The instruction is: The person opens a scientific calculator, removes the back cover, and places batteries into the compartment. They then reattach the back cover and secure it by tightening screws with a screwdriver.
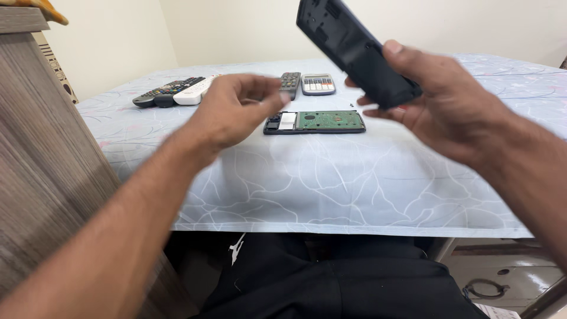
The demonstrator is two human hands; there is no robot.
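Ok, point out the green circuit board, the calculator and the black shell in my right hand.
green circuit board (331,120), head view, middle of the board.
calculator (318,84), head view, its keypad.
black shell (354,50), head view, inner face.

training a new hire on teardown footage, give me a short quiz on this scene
1. True or false: the right hand holds a black remote shell above the table.
2. What lies flat between the hands? A) opened remote with green circuit board B) phone C) screwdriver
3. Which device with a grey body sits beside the small dark remote at the far side?

Key: 1 true; 2 A; 3 the calculator.
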